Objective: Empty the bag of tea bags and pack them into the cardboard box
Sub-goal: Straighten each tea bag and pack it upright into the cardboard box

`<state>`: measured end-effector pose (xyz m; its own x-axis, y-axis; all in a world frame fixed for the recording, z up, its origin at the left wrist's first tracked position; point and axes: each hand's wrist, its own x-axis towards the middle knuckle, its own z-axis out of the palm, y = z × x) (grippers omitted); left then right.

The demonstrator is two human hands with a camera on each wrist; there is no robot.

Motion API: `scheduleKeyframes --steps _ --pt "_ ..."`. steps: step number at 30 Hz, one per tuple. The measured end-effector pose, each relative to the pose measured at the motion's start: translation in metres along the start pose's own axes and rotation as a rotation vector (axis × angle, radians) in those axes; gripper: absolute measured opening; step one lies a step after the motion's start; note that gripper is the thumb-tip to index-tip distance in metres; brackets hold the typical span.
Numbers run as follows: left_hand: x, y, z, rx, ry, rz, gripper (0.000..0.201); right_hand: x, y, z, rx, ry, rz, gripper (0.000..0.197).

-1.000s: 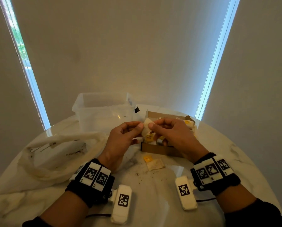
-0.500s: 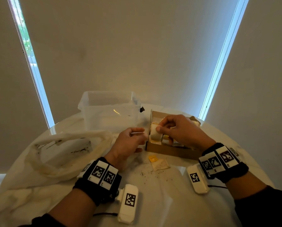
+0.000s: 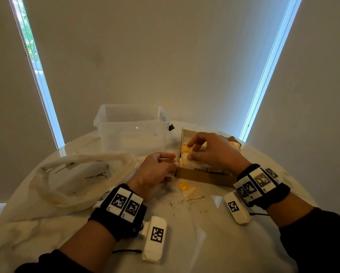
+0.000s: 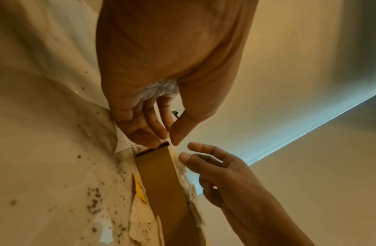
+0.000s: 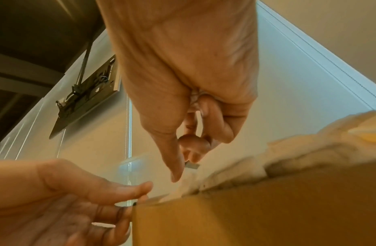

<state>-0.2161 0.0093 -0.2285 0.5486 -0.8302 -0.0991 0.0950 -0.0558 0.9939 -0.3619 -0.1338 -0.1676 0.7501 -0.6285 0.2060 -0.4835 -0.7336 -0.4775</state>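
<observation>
Now packing, seemingly near the end: left hand (image 3: 155, 170) pinches the end wall of the cardboard box (image 3: 202, 175) mid-frame, right hand (image 3: 212, 152) pinches a tea bag (image 3: 184, 161) down inside it; next probably calls for a fingertip pinch on the loose tea bag (image 3: 191, 194) lying flat on the surface (image 3: 184, 233) just below.

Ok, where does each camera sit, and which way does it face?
Head: on the head, facing forward and down at the table; left hand, right hand and wristbands show.
Left wrist: palm side, looking along the palm to fingertips pinching the cardboard box end.
Right wrist: palm side, looking along the palm to fingers above the tea bags.
Shared: both wrist views show the box's wall and the other hand.
</observation>
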Motion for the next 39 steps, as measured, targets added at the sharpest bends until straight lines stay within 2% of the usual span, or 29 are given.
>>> scheduleKeyframes --steps 2,3,4,8,10,16,18,19,21,23,25,27,30,39 --pt "0.0 0.0 0.0 -0.008 0.005 -0.003 0.029 -0.006 -0.006 -0.009 0.036 0.081 -0.059 0.025" --pt "0.0 0.0 0.0 -0.012 0.007 -0.002 0.029 -0.011 -0.009 -0.014 0.031 0.064 -0.092 0.022" --pt "0.0 0.0 0.0 -0.017 0.009 0.001 0.029 -0.017 -0.011 -0.019 -0.01 -0.005 -0.111 0.02" --pt "-0.001 0.003 0.002 -0.011 0.007 0.01 0.028 -0.042 -0.016 -0.018 -0.344 -0.466 -0.07 0.025" --pt "-0.002 0.004 0.001 -0.003 0.021 0.019 0.029 -0.048 -0.017 -0.008 -0.345 -0.543 -0.056 0.03" --pt "-0.006 0.007 -0.001 0.015 0.085 0.076 0.022 -0.047 -0.016 0.002 -0.29 -0.516 -0.113 0.011" --pt "-0.009 0.012 0.0 -0.048 0.114 0.119 0.018 -0.045 -0.018 -0.006 -0.176 -0.445 -0.12 0.01" --pt "-0.011 0.016 0.001 -0.091 0.115 0.14 0.019 -0.043 -0.018 -0.012 -0.059 -0.366 -0.1 0.01" --pt "-0.015 0.022 0.005 -0.188 0.065 0.163 0.03 -0.038 -0.018 -0.021 0.328 -0.21 0.015 0.013" --pt "-0.021 0.028 0.009 -0.316 -0.037 0.147 0.042 -0.037 -0.018 -0.021 0.763 -0.166 0.128 0.021" --pt "-0.024 0.03 0.01 -0.372 -0.141 0.138 0.047 -0.04 -0.018 -0.014 0.982 -0.163 0.169 0.027" --pt "-0.024 0.027 0.01 -0.293 -0.158 0.183 0.043 -0.041 -0.018 -0.005 0.986 -0.157 0.164 0.033" --pt "-0.022 0.023 0.009 -0.145 -0.093 0.262 0.031 -0.042 -0.017 0.001 0.974 -0.131 0.16 0.031" --pt "-0.02 0.019 0.007 -0.09 -0.024 0.297 0.022 -0.047 -0.012 0.01 0.915 -0.07 0.114 0.016"
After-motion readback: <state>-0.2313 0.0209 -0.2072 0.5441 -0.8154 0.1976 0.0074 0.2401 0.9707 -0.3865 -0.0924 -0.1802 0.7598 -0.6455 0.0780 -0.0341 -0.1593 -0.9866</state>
